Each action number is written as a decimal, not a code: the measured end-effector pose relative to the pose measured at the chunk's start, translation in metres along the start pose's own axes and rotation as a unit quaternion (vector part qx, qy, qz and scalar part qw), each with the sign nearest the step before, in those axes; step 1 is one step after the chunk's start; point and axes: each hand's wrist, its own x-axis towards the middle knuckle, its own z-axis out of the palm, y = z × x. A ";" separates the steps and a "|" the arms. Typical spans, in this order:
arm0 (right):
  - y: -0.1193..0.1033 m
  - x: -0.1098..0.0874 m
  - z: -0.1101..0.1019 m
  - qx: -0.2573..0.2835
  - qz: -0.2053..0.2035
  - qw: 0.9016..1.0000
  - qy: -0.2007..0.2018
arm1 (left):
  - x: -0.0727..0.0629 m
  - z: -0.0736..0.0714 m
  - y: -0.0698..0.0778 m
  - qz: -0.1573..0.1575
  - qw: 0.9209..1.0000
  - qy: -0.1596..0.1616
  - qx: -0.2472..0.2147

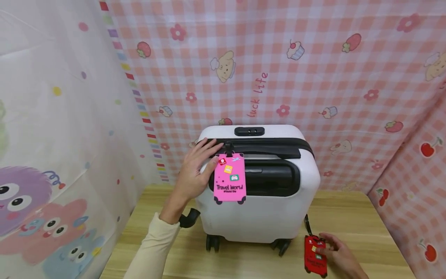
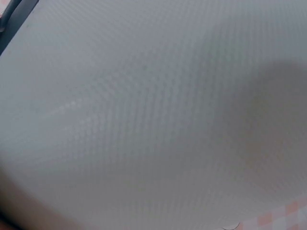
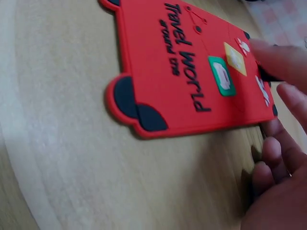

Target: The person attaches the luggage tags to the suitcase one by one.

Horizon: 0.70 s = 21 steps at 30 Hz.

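A white suitcase [image 1: 254, 219] stands upright on its wheels. From the dark handle on its top front hangs a pink luggage tag [image 1: 230, 190] printed "Travel World". My left hand [image 1: 195, 170] rests on the suitcase's upper left edge, fingers extended, with the thumb at the tag's left side. In the left wrist view, the suitcase's pale shell [image 2: 144, 115] fills nearly everything and the hand is hidden. Low on the right, my right hand [image 1: 339, 254] pinches the top end of a red luggage tag [image 3: 177, 67], tilted above the wood surface. Its black strap [image 1: 307, 224] extends upward.
The suitcase stands on a wood-grain table [image 1: 258, 263]. Behind it hangs a pink checked cloth [image 1: 278, 77], with a white cartoon-print curtain [image 1: 62, 128] on the left and a cherry-print cloth [image 1: 414, 201] on the right.
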 end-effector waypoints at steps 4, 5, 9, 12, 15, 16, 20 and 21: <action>-0.003 0.000 0.005 -0.019 -0.012 1.000 0.008 | 0.000 0.000 0.001 0.002 1.000 0.002 -0.001; -0.004 0.000 0.006 -0.020 -0.017 1.000 0.010 | 0.000 0.000 0.000 0.002 1.000 0.002 -0.001; -0.002 -0.001 0.008 -0.023 -0.024 0.999 0.021 | 0.000 0.001 0.001 0.001 1.000 0.000 0.002; 0.000 0.000 0.009 -0.024 -0.023 0.999 0.031 | 0.000 0.002 0.001 0.005 1.000 0.001 -0.001; 0.000 0.001 0.010 -0.037 -0.027 0.998 0.043 | 0.001 0.003 0.001 0.009 1.000 0.003 -0.005; -0.001 0.001 0.011 -0.040 -0.028 0.998 0.047 | 0.001 0.003 0.000 0.010 1.000 0.003 -0.007; -0.005 0.000 0.014 -0.050 -0.035 0.996 0.062 | 0.003 0.003 -0.001 0.007 1.000 0.007 -0.013; -0.006 0.000 0.014 -0.049 -0.037 0.996 0.064 | 0.003 0.003 -0.002 0.006 1.000 0.007 -0.013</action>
